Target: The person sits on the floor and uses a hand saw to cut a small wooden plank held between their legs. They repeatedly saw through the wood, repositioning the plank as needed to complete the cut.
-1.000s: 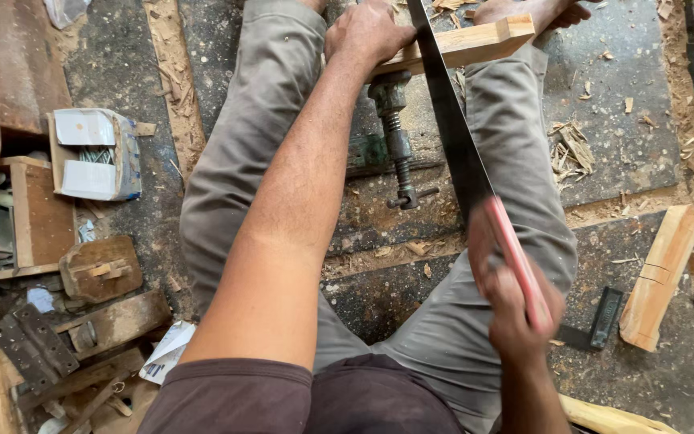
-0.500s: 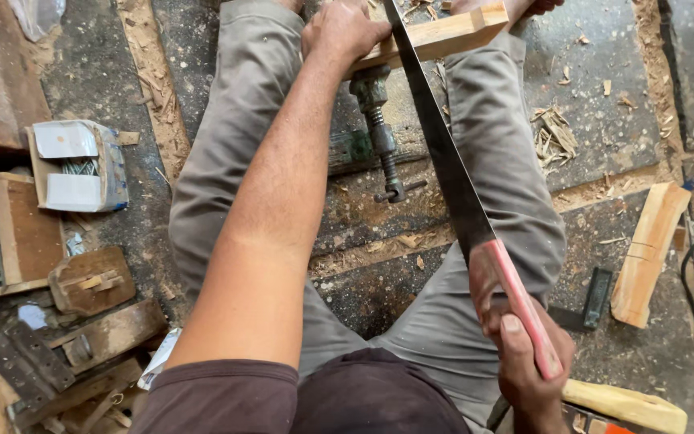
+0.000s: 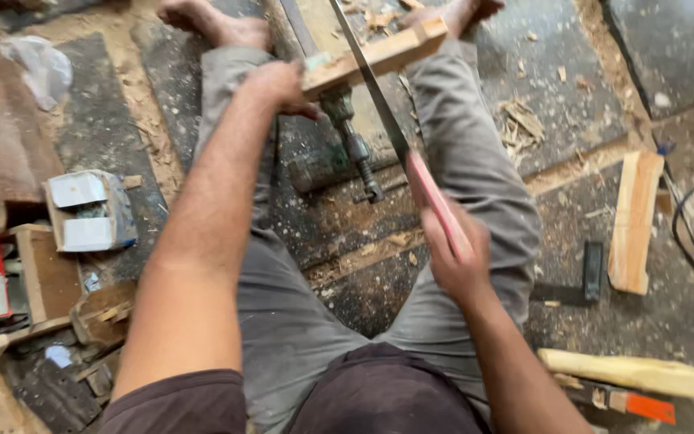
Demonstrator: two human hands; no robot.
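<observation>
Your left hand (image 3: 279, 84) presses down on the near end of the wooden bar (image 3: 379, 55), which lies across the far middle above the vise (image 3: 347, 145). Your right hand (image 3: 455, 257) is closed around the red handle of the saw (image 3: 395, 137), blade crossing the bar.

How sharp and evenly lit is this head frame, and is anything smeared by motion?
Head view: soft, even daylight with no glare and only faint shadows; the right hand and saw are slightly smeared by motion; the left hand on the wood strip is softer than the floor; the wide lens stretches the forearms near the bottom edge.
</observation>
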